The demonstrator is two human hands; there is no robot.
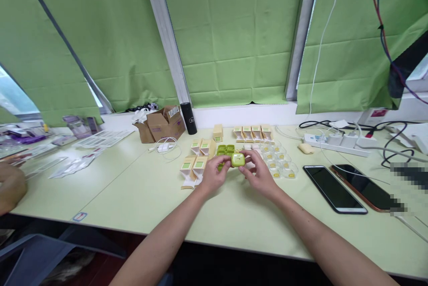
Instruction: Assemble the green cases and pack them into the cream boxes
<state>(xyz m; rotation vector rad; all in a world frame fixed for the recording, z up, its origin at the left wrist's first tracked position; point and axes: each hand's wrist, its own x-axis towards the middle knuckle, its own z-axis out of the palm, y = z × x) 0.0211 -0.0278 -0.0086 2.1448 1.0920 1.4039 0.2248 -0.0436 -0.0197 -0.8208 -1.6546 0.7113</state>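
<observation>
Between the fingertips of both hands is a small glossy green case (pixel 238 159) with rounded corners, held above the table. My left hand (pixel 216 172) pinches its left side. My right hand (pixel 259 173) grips the right side, with the thumb at the lower edge. Just behind the hands are several similar green cases (pixel 226 148), partly hidden by my left hand. Open cream boxes with green squares (pixel 194 164) stand to the left of my left hand. Beyond my right hand lie clear plastic trays with yellow centres (pixel 276 173).
More small boxes (pixel 252 133) line the back. A cardboard carton (pixel 163 125) and black bottle (pixel 189 118) stand at back left, near a white charger (pixel 163 147). Two phones (pixel 334 188) and a power strip (pixel 337 143) with cables lie right. Another person's arm (pixel 11 188) rests far left.
</observation>
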